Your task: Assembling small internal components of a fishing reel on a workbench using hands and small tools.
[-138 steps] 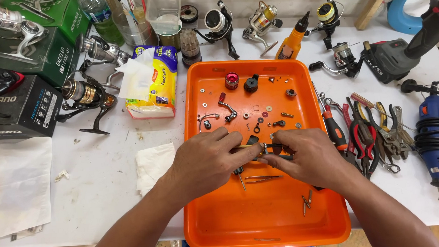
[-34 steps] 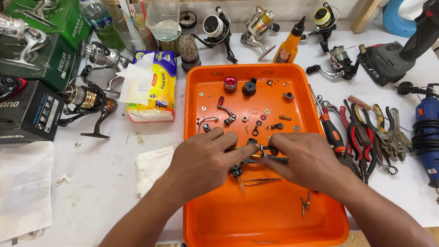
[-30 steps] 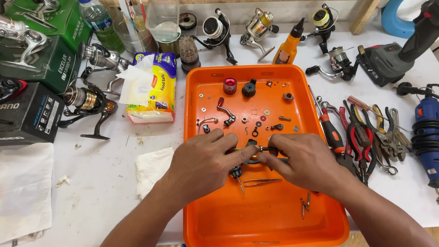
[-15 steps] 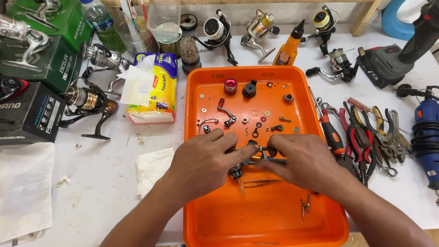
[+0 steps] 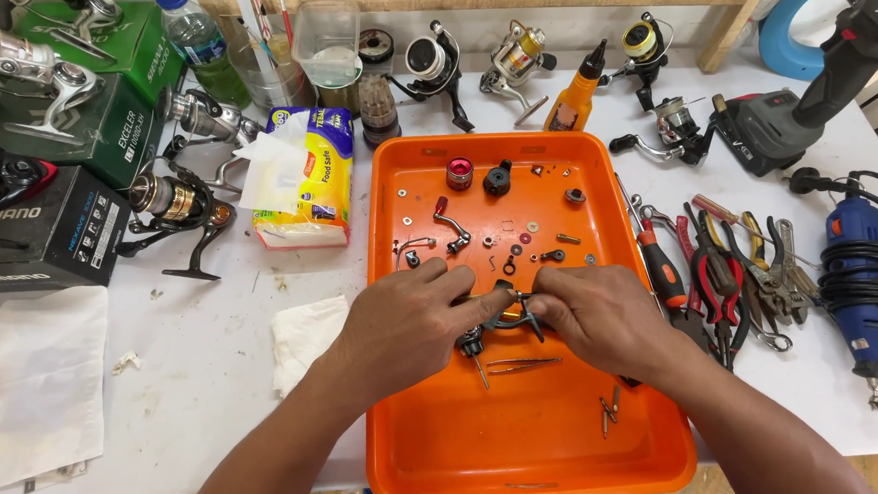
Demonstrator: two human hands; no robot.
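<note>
reel part (image 5: 503,319): small, dark metal, curved arm | left hand (image 5: 403,324): pinched on it | right hand (image 5: 603,319): pinched on it | over orange tray (image 5: 530,453)

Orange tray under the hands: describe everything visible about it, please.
The orange tray is a shallow rectangular plastic-looking tray with a raised rim and rounded corners, lying flat on the white table, its near edge at the table's front. Small washers, screws, a red knob and a black knob are scattered over its far half; tweezers lie mid-tray. The left hand and right hand work a small dark part above its middle.
</note>
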